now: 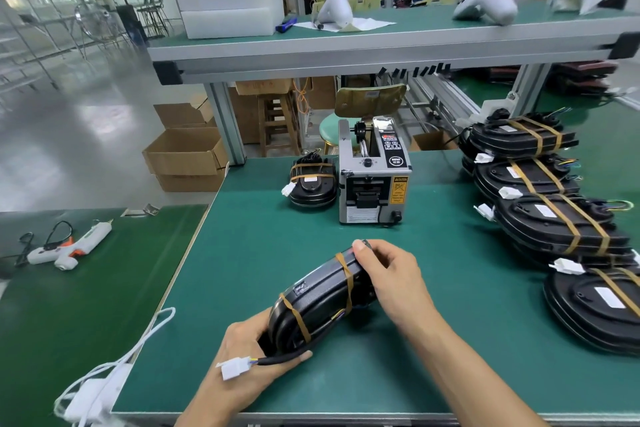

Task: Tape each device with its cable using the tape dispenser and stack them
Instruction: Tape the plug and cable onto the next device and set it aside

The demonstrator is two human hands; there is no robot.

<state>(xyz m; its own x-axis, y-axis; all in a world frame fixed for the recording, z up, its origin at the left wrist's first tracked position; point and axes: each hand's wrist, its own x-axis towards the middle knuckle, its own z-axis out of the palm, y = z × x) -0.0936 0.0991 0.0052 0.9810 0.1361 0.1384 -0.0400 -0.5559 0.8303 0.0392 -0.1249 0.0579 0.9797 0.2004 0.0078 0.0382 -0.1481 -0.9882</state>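
Observation:
A black oval device (318, 302) is held tilted on its edge above the green mat (433, 340), with two tan tape bands around it. My left hand (252, 354) grips its near end, and its black cable with a white connector (232, 368) lies across that hand. My right hand (391, 277) grips the far end, thumb on the upper tape band. The grey tape dispenser (374, 180) stands farther back at the middle. One taped device (313, 184) lies just left of the dispenser. Several taped devices (557, 229) overlap in a row along the right side.
A white glue gun (69, 246) lies on the lower table to the left. A white cord (114, 367) hangs at the mat's front left corner. Cardboard boxes (187, 156) sit on the floor behind. An upper shelf (381, 45) carries white housings and foam trays.

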